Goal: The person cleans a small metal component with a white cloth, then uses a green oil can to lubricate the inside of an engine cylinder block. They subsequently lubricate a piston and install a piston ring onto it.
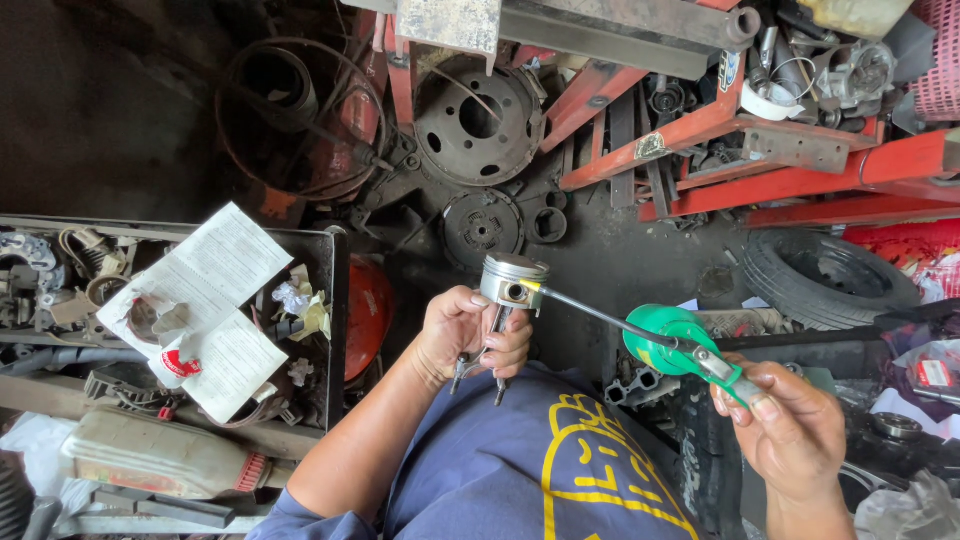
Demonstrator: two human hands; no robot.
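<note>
Currently gripping piston (513, 281) rod in closed left hand (470, 335), right hand (790, 425) fingers squeezing green oil can (672, 340); risking oily slip, dropping piston.

Piston (513, 279) at frame centre, held up on its connecting rod (497, 330) in the left hand (470, 335). Right hand (790, 430) at lower right grips an oil can (672, 342), its spout (585, 312) running left to touch the piston's side. Tray (335, 300) at left, papers (205, 305) lying on its parts. Plastic jug (160, 455) below the tray, lower left. Brake drum (475, 120) at upper centre, a smaller disc (483, 227) just below it, above the piston. Metal frame (760, 160) across upper right, tyre (825, 280) beneath it at right, above the right hand
</note>
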